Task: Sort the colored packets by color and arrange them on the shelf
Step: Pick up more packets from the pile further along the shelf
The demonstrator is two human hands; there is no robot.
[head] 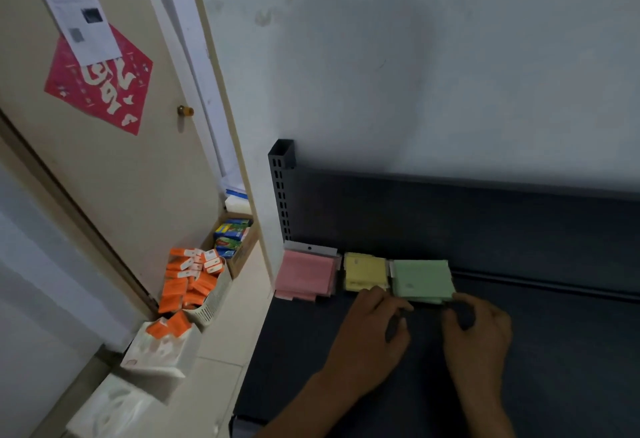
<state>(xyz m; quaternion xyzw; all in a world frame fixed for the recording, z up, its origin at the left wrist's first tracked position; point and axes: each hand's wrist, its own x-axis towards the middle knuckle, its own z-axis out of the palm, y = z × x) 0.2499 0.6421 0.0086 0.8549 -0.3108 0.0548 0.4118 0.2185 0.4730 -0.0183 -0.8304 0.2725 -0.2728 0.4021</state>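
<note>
On the dark shelf [519, 351], three sorted stacks are sitting in a row just beyond the hands. The pink packets [306, 273] are lying furthest to the left of the left hand [372, 325], against the shelf's upright post. The yellow packets [363, 271] are sitting just above the left hand's knuckles, and the green packets [422, 280] are resting between the two hands and touching both.

The left hand is curling its fingers at the green stack's near left corner, and the right hand [478, 330] is curling likewise at the near right corner; whether either is truly pinching it I cannot tell through the blur.

The step in hand looks like squaring up the green stack. Next, I judge, comes nudging it level with its neighbours, gently, so the loose packets are not sliding apart.
</note>
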